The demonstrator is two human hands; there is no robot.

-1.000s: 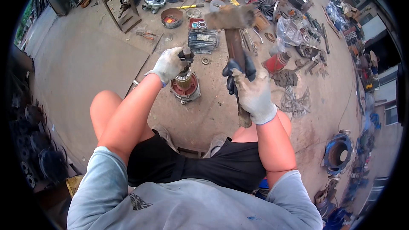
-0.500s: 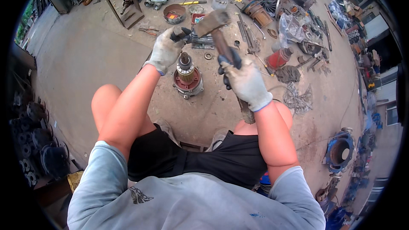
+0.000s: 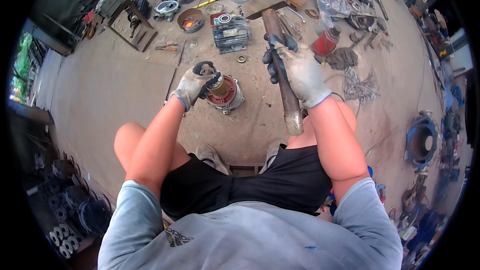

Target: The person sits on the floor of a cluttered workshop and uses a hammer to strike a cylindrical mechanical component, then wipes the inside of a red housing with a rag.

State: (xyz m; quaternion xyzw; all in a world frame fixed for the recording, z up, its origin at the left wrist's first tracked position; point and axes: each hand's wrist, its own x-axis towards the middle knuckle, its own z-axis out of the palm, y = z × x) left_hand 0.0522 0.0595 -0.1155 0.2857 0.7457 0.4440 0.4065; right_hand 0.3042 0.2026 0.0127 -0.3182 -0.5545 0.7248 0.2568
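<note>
In front of me a motor rotor stands upright in a reddish-brown end cover with a grey metal rim. My left hand, in a white glove with dark fingers, is closed round the top of the rotor's shaft, hiding most of it. To the right, my gloved right hand grips a hammer round its thick brown handle. The handle's worn butt points toward my right knee. The hammer's head is raised on the far side of the hand, apart from the rotor.
Beyond the rotor lies a finned motor housing, with a small metal ring nearby. A bearing rests on a red tray. Pliers, a metal frame, a round pan and a red jack lie around the floor.
My left hand has come down from above the rotor and closed on its shaft top. My right hand has shifted slightly right with the hammer, whose head has swung farther away. The view has moved too.
</note>
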